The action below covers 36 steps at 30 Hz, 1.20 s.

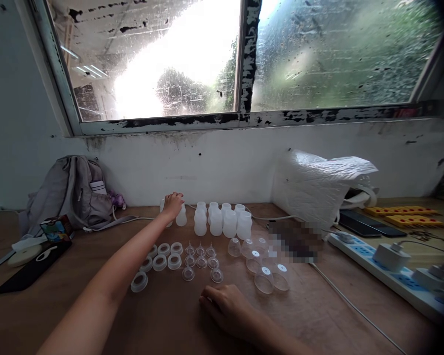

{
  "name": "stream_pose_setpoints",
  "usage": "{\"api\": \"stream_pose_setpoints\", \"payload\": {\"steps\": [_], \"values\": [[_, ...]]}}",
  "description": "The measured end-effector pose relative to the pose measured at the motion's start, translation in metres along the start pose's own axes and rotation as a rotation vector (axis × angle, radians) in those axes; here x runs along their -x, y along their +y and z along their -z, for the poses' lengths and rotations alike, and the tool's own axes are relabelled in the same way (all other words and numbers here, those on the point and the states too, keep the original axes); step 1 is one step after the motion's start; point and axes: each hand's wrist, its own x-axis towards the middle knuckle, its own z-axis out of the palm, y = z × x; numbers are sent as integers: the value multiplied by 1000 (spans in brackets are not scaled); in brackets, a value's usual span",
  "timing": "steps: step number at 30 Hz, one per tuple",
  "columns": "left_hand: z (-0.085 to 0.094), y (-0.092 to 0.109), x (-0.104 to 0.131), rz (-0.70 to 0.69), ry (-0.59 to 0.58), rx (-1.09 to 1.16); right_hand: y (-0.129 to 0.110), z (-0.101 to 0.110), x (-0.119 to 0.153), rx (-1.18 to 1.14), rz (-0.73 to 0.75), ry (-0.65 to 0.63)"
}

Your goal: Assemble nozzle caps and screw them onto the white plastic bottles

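Note:
My left hand (174,205) reaches to the back of the table, its fingers curled over the top of a translucent white baby bottle (181,217). Another bottle, partly hidden by the wrist, stands just left of it. To the right, several more frosted bottles (230,225) stand upright in rows. My right hand (225,306) rests on the table near the front, fingers loosely closed with nothing visible in them. Beyond it lie clear nipples (201,262), with white collar rings (160,263) to their left. Clear dome-shaped caps (263,282) stand to its right.
A grey backpack (68,190) leans on the wall at left, near a small box (56,228) and a black pouch (33,268). At right are a silvery padded bag (311,190), phones (370,224), a power strip (377,268) with plugs and a cable (346,296) crossing the table (163,320).

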Motion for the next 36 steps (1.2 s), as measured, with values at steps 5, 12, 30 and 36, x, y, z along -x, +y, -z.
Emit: {"api": "stream_pose_setpoints", "payload": {"steps": [5, 12, 30, 36], "values": [[4, -6, 1, 24, -7, -9, 0, 0, 0, 3, 4, -8], [5, -7, 3, 15, -6, -3, 0, 2, -1, -18, -10, -2], [44, 22, 149, -342, -12, 31, 18, 13, -5, 88, -344, 301], [30, 12, 200, -307, -6, 23, 27, 4, -6, 196, -362, 139]]}}
